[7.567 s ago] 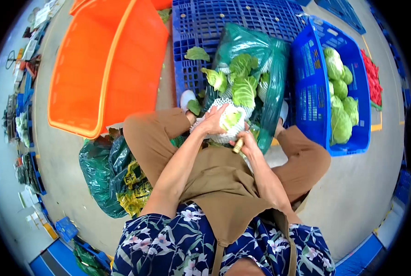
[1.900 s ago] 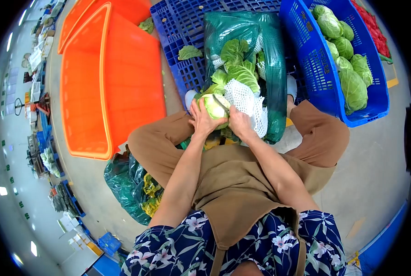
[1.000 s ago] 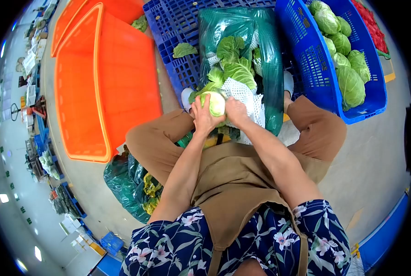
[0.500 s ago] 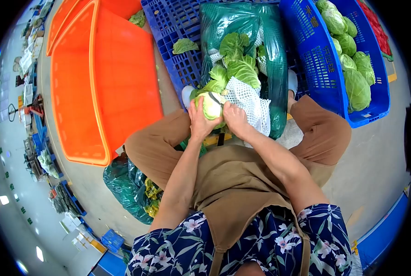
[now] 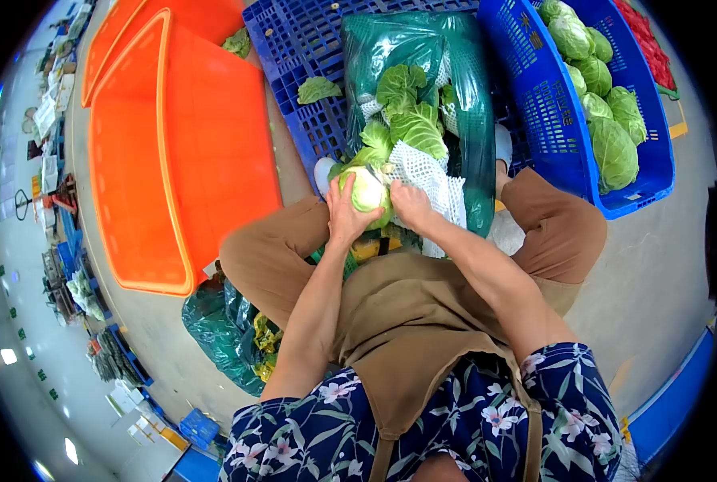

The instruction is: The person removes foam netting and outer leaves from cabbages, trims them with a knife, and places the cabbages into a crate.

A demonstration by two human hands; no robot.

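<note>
A pale green cabbage (image 5: 366, 190) sits in my left hand (image 5: 350, 215), whose fingers wrap round its left and near sides. Close against the cabbage's right side, my right hand (image 5: 411, 204) is closed on a small knife; only a dark sliver of the blade shows and its handle is hidden in the fist. White foam netting (image 5: 427, 173) lies just beyond my right hand. Loose cabbage leaves (image 5: 417, 131) rest on a green plastic bag (image 5: 471, 104) in front of me.
To the right, a blue crate (image 5: 547, 112) holds several cabbages (image 5: 614, 153). Orange bins (image 5: 222, 153) stand at left. A blue pallet (image 5: 298, 48) lies under the bag, with a single leaf (image 5: 318, 90) on it. Another green bag (image 5: 218, 329) is beside my left leg.
The dark blade lay across the top of the cabbage and now shows less, at its right edge. My right hand stays close by; the view has shifted slightly.
</note>
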